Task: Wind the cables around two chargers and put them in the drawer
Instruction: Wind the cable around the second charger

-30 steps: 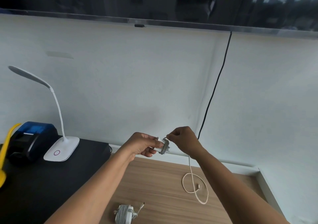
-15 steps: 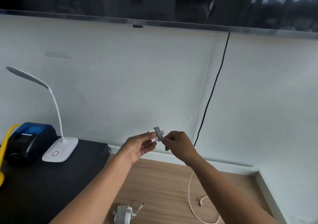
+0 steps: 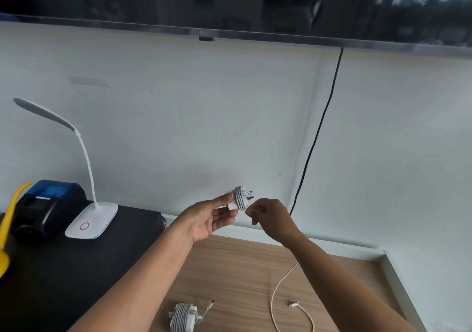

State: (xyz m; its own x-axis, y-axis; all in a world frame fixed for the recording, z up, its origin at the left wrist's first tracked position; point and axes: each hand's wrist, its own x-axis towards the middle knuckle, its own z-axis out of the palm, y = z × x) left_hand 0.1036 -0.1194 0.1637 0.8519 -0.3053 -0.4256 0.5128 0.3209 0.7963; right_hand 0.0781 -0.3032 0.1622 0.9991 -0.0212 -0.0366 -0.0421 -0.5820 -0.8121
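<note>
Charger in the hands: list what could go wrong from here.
1. The left hand pinches the charger by its end only; a hard pull from the right hand could twist it loose.
2. The loose cable trails down onto the table; its plug end could snag or whip as it is drawn up.

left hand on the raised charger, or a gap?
Touching. Head view: left hand pinches the raised charger between thumb and fingers, no gap.
</note>
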